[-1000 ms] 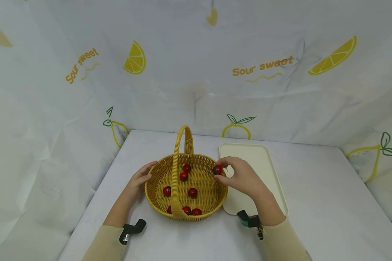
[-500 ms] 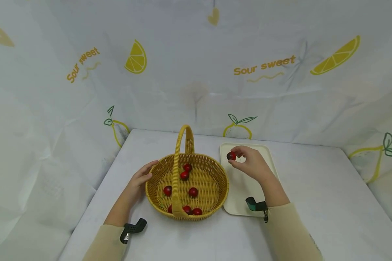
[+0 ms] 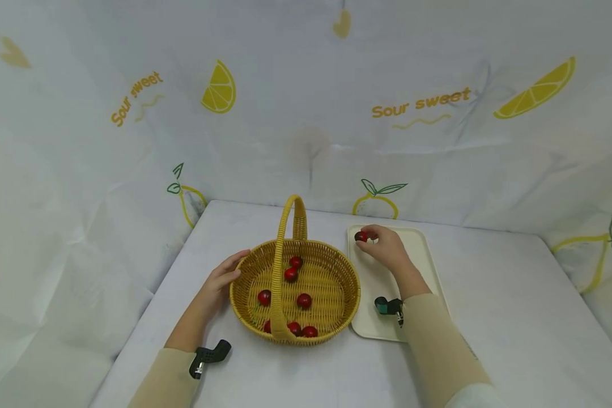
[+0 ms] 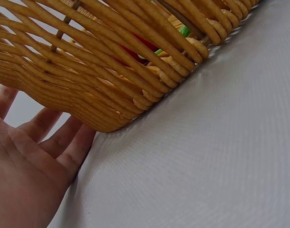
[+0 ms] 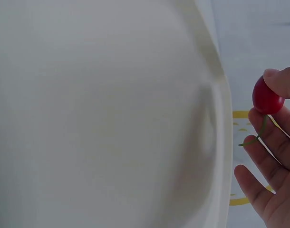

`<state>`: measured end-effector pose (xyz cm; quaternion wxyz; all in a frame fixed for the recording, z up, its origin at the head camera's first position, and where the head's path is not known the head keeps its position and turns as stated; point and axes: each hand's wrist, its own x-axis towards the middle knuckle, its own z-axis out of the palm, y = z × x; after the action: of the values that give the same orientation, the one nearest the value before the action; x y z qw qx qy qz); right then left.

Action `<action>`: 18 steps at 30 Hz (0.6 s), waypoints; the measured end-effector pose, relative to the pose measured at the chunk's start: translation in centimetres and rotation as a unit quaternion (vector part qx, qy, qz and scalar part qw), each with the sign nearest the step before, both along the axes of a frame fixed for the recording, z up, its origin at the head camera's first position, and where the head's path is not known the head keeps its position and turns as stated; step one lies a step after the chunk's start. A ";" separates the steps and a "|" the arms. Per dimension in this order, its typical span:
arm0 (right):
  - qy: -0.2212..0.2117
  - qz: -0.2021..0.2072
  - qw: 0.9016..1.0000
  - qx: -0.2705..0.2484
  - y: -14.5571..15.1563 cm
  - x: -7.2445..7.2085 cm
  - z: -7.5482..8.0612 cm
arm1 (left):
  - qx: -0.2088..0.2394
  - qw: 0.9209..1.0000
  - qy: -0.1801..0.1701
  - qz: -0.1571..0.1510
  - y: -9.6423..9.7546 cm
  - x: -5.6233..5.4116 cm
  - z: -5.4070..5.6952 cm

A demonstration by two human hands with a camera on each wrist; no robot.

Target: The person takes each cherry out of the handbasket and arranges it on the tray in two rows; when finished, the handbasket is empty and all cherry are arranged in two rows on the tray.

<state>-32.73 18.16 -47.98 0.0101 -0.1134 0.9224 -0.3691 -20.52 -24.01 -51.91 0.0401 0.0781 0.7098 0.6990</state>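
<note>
In the head view, a yellow wicker basket [image 3: 326, 306] with a tall handle holds several dark-red cherries [image 3: 304, 301]. My left hand [image 3: 220, 283] rests on its left side, thumb at the rim. The left wrist view shows that hand's fingers [image 4: 71, 142] lying fairly straight against the outer weave. Over the far left part of a cream tray [image 3: 377, 326], my right hand [image 3: 387, 247] pinches one cherry [image 3: 360, 236] between thumb and fingers. In the right wrist view, a green stem [image 5: 261, 130] hangs from this cherry [image 5: 267, 97], and the other fingers are spread.
The tray stands just right of the basket on a white-covered table [image 3: 505, 294]. Behind rises a white cloth backdrop [image 3: 296, 85] printed with lemons and lettering. The basket's handle [image 3: 280, 266] arches up over its middle. Dark cameras [image 3: 211, 354] sit on both wrists.
My right hand has carried the cherry from the basket's right rim to the tray's far left part, lowering slightly in the last half second. The left hand stays at the basket.
</note>
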 end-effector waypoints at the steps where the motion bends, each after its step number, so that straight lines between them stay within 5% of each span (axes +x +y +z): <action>1: -0.004 -0.005 1.000 -0.002 -0.1 -0.3 -0.3 | -0.001 1.000 0.000 0.000 0.0 0.0 0.0; 18: -0.011 -0.057 0.998 0.027 -2.2 -3.2 -3.0 | 0.000 1.000 -0.007 0.005 -0.2 -0.4 -0.4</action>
<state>-35.94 16.01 -50.97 0.0023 -0.0563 0.9367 -0.3456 -20.89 -24.21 -52.32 0.0414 0.0700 0.7100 0.6995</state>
